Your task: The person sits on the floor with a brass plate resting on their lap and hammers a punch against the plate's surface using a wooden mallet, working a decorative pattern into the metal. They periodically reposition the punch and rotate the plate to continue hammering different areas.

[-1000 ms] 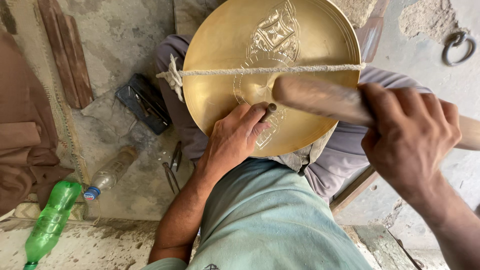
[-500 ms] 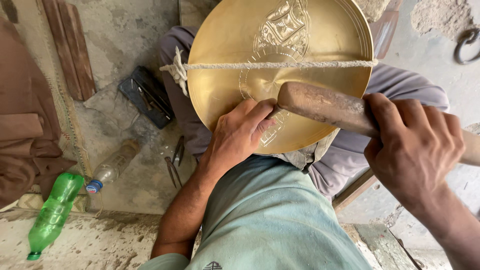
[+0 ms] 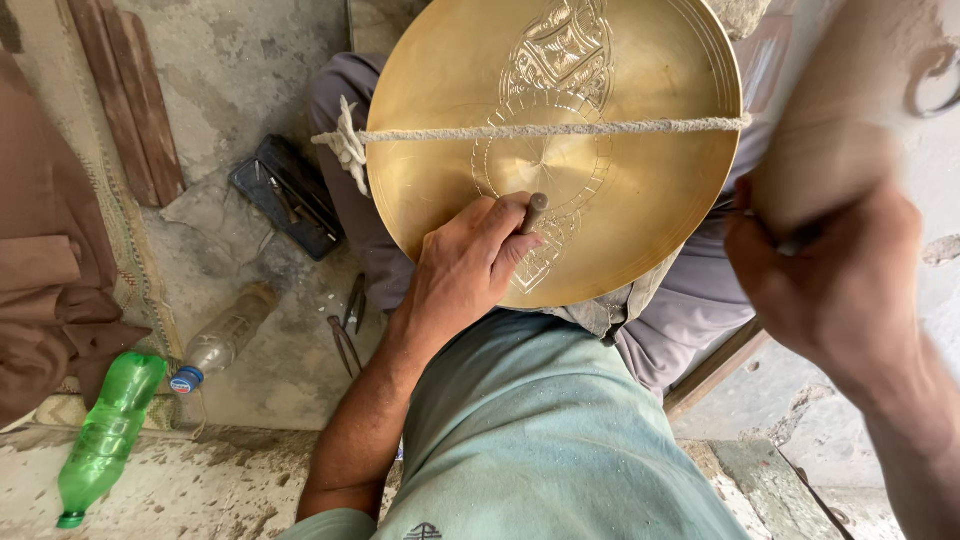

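The round plate rests on the person's lap, a rope stretched across it. The left hand lies on its lower part — the right hand to its right. Left of the plate, on the floor, lie a tray, pliers and two bottles — nearer the edge.

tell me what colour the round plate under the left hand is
Golden brass plate with an engraved pattern, seen in the head view.

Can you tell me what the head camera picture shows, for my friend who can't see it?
A person's left hand presses a small punch against a round engraved brass plate tied with rope, while the right hand lifts a blurred wooden mallet. Two plastic bottles lie on the floor.
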The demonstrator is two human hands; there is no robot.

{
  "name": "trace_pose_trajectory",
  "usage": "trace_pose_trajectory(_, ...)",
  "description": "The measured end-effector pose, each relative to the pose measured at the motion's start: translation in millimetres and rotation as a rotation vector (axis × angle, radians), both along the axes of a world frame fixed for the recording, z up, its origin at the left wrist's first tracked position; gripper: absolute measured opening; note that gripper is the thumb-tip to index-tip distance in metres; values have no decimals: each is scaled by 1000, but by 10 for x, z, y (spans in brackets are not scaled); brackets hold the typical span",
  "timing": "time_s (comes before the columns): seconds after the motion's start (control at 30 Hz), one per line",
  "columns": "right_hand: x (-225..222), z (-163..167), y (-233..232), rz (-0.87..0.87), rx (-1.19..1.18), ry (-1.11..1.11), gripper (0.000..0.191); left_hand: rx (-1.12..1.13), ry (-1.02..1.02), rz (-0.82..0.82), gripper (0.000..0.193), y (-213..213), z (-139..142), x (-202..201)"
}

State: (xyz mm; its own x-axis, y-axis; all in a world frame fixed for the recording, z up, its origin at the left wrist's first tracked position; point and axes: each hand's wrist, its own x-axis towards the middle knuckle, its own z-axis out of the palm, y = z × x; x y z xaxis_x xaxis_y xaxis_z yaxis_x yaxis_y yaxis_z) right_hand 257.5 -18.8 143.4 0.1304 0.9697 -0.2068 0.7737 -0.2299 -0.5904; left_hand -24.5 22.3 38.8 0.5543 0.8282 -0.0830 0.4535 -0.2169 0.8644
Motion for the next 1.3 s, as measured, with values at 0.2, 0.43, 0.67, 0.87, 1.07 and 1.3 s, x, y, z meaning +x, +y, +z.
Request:
trace_pose_trajectory(0.2, 88, -125, 0, 212, 51, -388, 27, -1, -13, 22, 29, -16, 4, 9)
trace_pose_trajectory(0.43, 179, -15, -46, 305, 109, -630, 33, 74, -57, 74, 30, -57, 14, 80)
trace_pose_trajectory(0.67, -56, 185, 4, 260, 98, -556, 34, 56, -30, 35, 31, -54, 2, 4)
trace_pose_trajectory(0.87, -74, 119, 109, 298, 23, -532, 37, 9, 2, 14, 30, -16, -38, 24)
trace_pose_trajectory(1.07, -194, 214, 142, 204, -37, -474, 33, 14, 0, 12, 32, 10, 31, 29)
trace_pose_trajectory(1.3, -22, 194, -160, 315, 78, -638, 41, 205, -358, 156, 29, -93, -61, -130)
